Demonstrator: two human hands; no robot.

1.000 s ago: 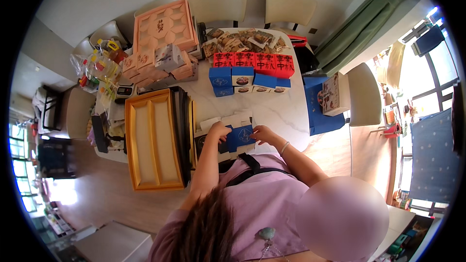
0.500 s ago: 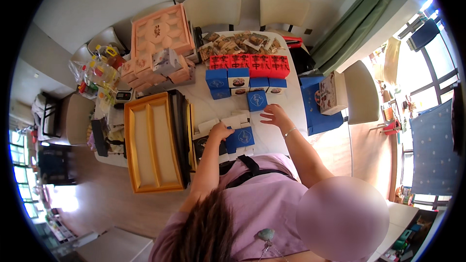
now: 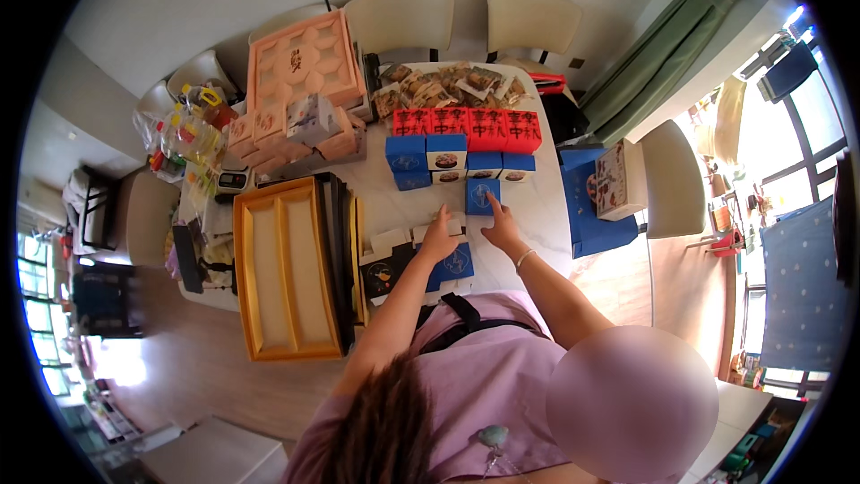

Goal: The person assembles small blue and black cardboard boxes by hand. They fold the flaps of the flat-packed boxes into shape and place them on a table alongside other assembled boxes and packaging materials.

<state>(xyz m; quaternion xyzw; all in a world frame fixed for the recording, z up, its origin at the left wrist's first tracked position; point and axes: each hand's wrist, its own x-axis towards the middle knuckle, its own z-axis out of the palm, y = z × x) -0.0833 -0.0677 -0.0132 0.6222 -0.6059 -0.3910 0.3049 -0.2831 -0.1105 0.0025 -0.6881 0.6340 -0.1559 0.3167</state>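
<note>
A small closed blue box (image 3: 483,197) stands on the table in front of the stacked boxes. My right hand (image 3: 502,229) is at its near right corner, index finger stretched along it; whether it touches cannot be made out for certain. To the box's left, my left hand (image 3: 437,237) has its fingers pointing forward, with nothing visible in it. Beneath and beside that hand lie unfolded cartons: a blue one (image 3: 458,262) and a black one (image 3: 381,278), with white inner flaps showing. My left hand and forearm partly hide them.
Blue boxes (image 3: 407,154) and red packets (image 3: 486,129) are stacked ahead, with bagged pastries (image 3: 448,85) behind. Gold-rimmed trays (image 3: 285,278) stand at the left, near pink boxes (image 3: 300,63) and oil bottles (image 3: 188,139). At the right a blue bag (image 3: 596,231) rests by a chair (image 3: 674,179).
My left hand has lifted off the open cartons and moved forward and right. My right hand has come in closer to the single blue box, its fingers less spread.
</note>
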